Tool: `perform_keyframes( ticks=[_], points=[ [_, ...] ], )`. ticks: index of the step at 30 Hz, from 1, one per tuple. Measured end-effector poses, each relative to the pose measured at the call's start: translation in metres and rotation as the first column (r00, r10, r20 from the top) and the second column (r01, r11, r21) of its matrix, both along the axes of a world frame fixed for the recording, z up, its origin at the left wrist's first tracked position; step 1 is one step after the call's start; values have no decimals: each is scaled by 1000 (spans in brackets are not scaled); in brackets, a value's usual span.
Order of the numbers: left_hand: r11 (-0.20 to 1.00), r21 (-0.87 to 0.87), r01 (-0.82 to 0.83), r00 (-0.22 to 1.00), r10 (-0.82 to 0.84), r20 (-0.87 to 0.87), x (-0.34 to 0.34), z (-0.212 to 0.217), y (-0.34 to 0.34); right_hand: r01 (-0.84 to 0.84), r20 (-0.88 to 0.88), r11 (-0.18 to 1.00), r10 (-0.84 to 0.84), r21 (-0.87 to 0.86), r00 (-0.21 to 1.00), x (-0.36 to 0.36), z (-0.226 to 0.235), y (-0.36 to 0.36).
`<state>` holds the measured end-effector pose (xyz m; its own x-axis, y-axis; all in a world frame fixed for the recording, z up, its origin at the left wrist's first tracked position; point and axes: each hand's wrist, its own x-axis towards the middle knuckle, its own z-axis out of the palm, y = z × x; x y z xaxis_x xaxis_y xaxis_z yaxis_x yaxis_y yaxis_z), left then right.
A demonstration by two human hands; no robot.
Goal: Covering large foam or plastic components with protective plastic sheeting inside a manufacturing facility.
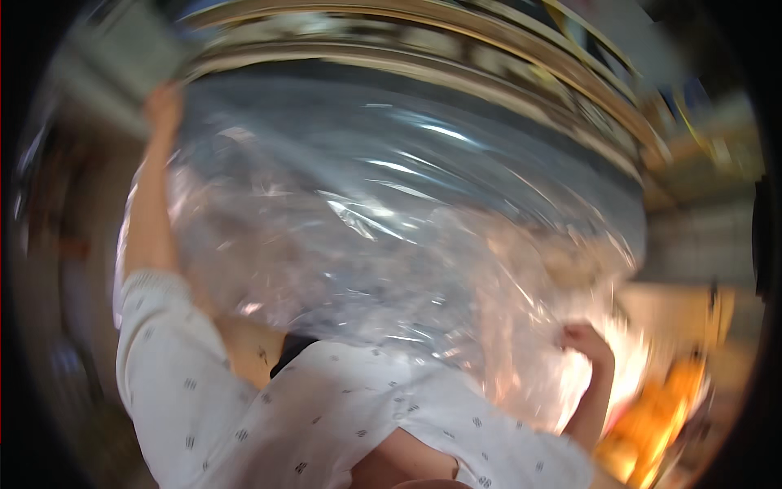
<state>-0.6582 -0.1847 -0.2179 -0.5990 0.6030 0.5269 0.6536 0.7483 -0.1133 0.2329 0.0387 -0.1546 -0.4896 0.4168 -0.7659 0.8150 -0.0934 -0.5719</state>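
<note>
A large sheet of clear plastic (358,220) spreads in front of me, crumpled and shiny, over a grey surface (277,90). At the far left, my left arm is stretched out, and my left hand (165,110) is closed at the plastic's upper left edge; motion smears its fingers. My right hand (585,338) is bent in close to my right side, its fingers curled round a part of the same plastic. Through the near part of the sheet my lower body shows only faintly. Whether the plastic is a single layer or a bag, I cannot tell.
Beyond the grey surface runs a long wooden shelf or rack (423,16) with blurred items. A pale boxy object (134,49) stands at the far left. Right of me are a brown cardboard-like panel (676,314) and a bright orange-yellow item (660,416).
</note>
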Motion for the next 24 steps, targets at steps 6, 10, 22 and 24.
perform_keyframes(
  ticks=[6,10,22,24],
  points=[
    [970,232,76,996,-66,-54,-92,-32,-14,297,-125,952,-304,-73,944,40,-11,-23],
    [958,283,46,997,-60,42,-88,-30,-1,670,-573,742,-558,-21,601,52,37,22],
    [636,741,-216,786,-338,518,-109,24,-146,373,-343,242,-158,896,926,-52,-23,194],
    [688,676,-262,649,-393,651,-84,49,-167,329,-302,182,-162,927,940,-53,-13,185]
  ],
)
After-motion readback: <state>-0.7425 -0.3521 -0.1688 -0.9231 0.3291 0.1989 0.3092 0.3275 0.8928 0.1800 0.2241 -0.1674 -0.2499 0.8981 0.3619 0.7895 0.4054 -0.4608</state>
